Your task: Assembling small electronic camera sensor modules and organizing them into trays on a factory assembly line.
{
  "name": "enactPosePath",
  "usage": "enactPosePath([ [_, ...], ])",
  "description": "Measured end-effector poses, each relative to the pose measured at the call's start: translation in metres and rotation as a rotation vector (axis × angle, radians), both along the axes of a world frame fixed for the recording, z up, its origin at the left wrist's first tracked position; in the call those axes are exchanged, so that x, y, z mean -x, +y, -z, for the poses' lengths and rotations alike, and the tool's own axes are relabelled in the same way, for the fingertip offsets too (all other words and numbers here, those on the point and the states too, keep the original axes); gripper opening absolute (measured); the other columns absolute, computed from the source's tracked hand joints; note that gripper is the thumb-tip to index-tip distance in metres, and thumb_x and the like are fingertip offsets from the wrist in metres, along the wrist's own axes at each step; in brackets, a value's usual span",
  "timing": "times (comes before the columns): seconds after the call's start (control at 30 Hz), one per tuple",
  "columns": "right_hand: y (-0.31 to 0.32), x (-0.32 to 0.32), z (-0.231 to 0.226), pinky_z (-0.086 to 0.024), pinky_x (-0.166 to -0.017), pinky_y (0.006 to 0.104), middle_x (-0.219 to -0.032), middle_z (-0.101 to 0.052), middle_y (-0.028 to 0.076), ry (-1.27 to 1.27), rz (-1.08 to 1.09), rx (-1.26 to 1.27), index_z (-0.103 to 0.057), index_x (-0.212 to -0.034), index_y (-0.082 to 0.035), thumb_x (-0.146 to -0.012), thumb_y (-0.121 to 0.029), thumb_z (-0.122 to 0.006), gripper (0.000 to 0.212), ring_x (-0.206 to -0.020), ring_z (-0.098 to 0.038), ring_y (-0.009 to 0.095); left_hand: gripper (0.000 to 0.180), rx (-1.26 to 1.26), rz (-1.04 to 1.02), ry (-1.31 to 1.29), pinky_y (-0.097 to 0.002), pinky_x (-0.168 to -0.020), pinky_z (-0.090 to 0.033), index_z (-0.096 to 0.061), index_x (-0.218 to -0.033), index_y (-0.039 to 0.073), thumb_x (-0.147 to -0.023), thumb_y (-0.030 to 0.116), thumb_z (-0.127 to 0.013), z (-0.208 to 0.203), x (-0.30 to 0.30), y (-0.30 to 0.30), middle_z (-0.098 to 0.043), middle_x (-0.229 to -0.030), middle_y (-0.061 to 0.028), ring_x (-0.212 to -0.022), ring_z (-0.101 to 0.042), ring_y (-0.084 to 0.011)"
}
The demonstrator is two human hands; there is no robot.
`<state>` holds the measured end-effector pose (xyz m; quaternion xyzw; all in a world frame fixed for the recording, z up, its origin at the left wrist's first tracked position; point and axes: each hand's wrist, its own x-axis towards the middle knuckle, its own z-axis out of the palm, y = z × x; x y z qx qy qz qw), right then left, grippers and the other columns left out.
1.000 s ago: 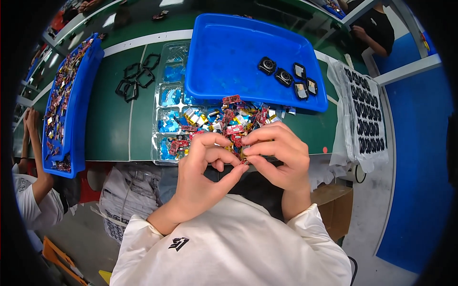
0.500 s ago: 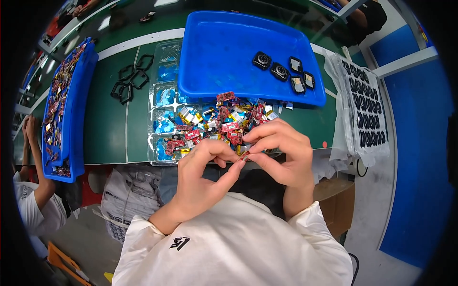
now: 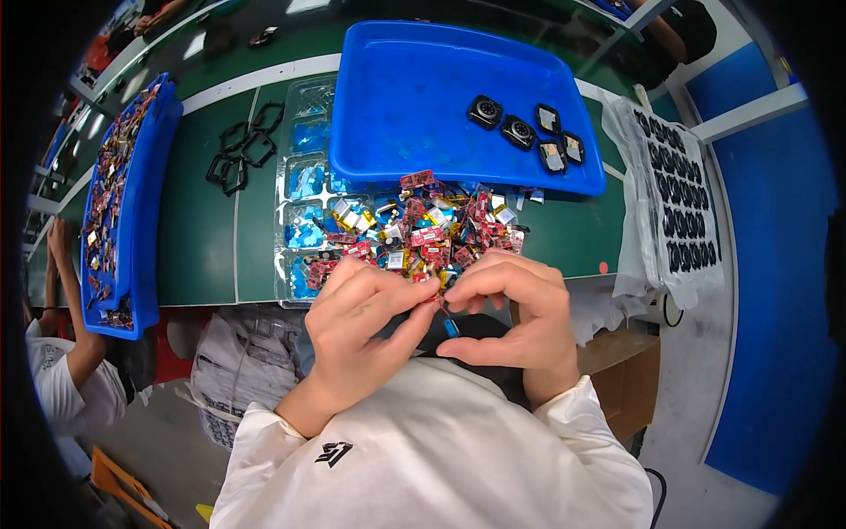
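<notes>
Blue part (image 3: 452, 328) now visible, dangling — right hand (image 3: 526, 324) spread wider

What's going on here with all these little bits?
A person is working by a pile of red boards and silvery pieces. The left hand pinches a small reddish part, mostly hidden from view; a blue piece dangles just below. The right hand is open beside it. Beyond the pile, a blue tray holds five black watch-like pieces.
</notes>
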<state>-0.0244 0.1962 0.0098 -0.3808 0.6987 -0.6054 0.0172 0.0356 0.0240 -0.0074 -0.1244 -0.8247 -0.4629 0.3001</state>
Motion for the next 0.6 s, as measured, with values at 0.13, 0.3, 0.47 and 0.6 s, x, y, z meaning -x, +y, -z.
enactPosePath([
  [0.13,0.002,0.002,0.005,-0.039,-0.049,0.0237,-0.07,-0.064,0.006,0.19,-0.04,0.046,-0.066,-0.077,-0.001,-0.062,-0.012,-0.085,0.026,-0.057,-0.057,0.014,0.025,0.067,-0.03,-0.023,-0.0263,-0.054,-0.037,-0.072,-0.083,0.007,-0.06,-0.003,-0.076,-0.008,-0.005,-0.001,-0.06,-0.069,-0.0008,-0.064,-0.052,-0.0157],
  [0.3,0.005,0.005,0.013,-0.039,-0.05,0.0244,-0.067,-0.062,0.009,0.174,-0.009,0.099,-0.064,-0.075,0.001,-0.067,-0.018,-0.082,0.027,-0.056,-0.056,0.016,0.023,0.033,0.063,0.007,-0.0255,-0.056,-0.04,-0.071,-0.082,0.007,-0.061,-0.003,-0.075,-0.001,0.0,0.002,-0.064,-0.074,-0.0027,-0.067,-0.055,-0.016],
  [0.47,0.001,-0.004,0.017,-0.037,-0.051,0.0246,-0.067,-0.059,0.008,-0.251,0.021,0.245,-0.057,-0.073,0.001,-0.08,-0.02,-0.074,0.028,-0.053,-0.049,0.012,0.018,-0.201,0.269,-0.203,-0.0255,-0.058,-0.041,-0.07,-0.082,0.003,-0.065,-0.001,-0.075,-0.002,-0.005,0.002,-0.065,-0.073,-0.0048,-0.064,-0.056,-0.0158],
  [0.6,-0.001,-0.005,0.025,-0.037,-0.049,0.0201,-0.071,-0.059,0.006,-0.413,-0.165,0.414,-0.056,-0.076,-0.002,-0.088,-0.013,-0.065,0.018,-0.057,-0.049,0.007,0.015,-0.376,0.308,-0.239,-0.0241,-0.059,-0.041,-0.07,-0.082,0.001,-0.068,-0.002,-0.075,0.005,-0.007,0.003,-0.064,-0.072,-0.0049,-0.064,-0.056,-0.0138],
])
